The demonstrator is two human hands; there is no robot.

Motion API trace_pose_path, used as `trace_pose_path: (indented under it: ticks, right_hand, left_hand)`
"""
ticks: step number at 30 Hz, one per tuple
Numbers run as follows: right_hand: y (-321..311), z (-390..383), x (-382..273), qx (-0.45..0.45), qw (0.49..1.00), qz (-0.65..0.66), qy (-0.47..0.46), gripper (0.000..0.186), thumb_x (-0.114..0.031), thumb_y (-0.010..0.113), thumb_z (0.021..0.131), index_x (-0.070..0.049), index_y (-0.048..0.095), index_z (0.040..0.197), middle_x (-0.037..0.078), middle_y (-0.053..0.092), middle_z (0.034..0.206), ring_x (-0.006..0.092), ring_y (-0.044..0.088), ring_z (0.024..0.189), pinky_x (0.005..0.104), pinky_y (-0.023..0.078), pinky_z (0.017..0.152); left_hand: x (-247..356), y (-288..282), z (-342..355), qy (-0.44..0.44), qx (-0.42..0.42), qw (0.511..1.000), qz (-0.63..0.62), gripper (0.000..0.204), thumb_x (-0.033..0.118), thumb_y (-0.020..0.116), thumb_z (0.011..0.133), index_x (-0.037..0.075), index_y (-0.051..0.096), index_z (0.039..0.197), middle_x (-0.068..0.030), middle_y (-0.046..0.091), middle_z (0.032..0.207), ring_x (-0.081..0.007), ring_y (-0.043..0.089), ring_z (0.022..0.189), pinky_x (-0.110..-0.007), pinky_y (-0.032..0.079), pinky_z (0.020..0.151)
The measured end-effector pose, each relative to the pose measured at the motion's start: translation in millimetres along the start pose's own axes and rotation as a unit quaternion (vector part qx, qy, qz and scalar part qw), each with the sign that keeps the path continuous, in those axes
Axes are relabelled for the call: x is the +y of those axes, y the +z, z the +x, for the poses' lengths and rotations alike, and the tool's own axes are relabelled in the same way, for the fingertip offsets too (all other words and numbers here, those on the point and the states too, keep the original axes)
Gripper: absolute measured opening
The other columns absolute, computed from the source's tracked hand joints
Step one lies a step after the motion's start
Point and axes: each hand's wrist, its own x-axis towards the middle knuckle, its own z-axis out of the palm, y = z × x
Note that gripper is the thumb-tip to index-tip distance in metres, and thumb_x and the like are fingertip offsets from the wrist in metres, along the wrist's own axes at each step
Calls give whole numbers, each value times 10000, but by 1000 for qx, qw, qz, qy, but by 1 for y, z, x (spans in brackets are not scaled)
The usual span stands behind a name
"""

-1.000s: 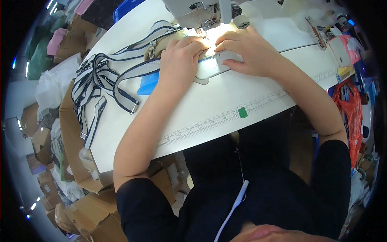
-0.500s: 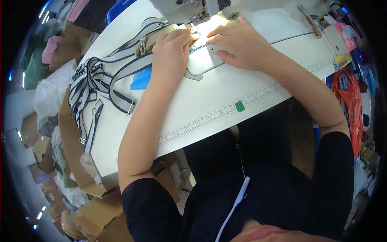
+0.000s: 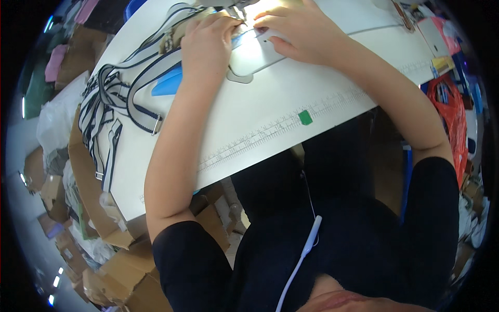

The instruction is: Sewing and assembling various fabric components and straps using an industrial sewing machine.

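Observation:
At the top of the view, the sewing machine [image 3: 236, 7] has its presser foot lit by a bright lamp. My left hand [image 3: 207, 47] lies just left of the needle, fingers curled and pressed together on a khaki fabric piece [image 3: 179, 32] that runs out from under them. Right of the needle, my right hand [image 3: 304, 34] rests palm down, fingers stretched toward the foot and thumb held apart. Its fingertips are close to the stitching spot, where glare hides detail. Grey webbing straps [image 3: 112, 96] with dark blue edges trail from the fabric into a tangled heap at the left.
A metal buckle [image 3: 156, 125] ends one strap. A blue piece [image 3: 167, 83] lies beside my left forearm. Printed ruler markings and a green tape patch [image 3: 305, 118] line the front of the white table [image 3: 270, 99]. Cardboard boxes [image 3: 127, 275] stand at lower left; a red bag [image 3: 451, 125] hangs at right.
The whole view has shifted, so the table and machine sit higher in the picture. Both hands stay beside the needle, with little visible change in their grip.

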Motion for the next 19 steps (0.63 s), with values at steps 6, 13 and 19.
trace_pose_path:
  ticks: [6,13,19]
  right_hand:
    - [-3,3,-5,-41,999,-9,17,314,-212,561,800,-44,647,1051,143,673,926,307,630,915,532,342,938]
    - [0,3,-6,28,998,-58,-21,382,-217,561,801,-59,604,1146,148,679,955,306,636,932,559,328,961]
    - [21,-3,4,-24,997,-58,32,507,-147,588,875,-183,502,1374,46,506,1411,148,454,1287,504,304,1034]
  left_hand:
    - [-15,2,0,26,15,999,41,120,91,642,840,126,709,933,-22,689,909,-295,607,863,-385,513,738]
    - [-12,4,1,32,46,998,3,118,94,667,801,138,710,902,-21,672,857,-293,614,844,-392,516,702]
    - [-8,-1,-1,-38,21,999,30,133,123,673,832,88,699,957,-55,667,999,-292,612,920,-377,502,807]
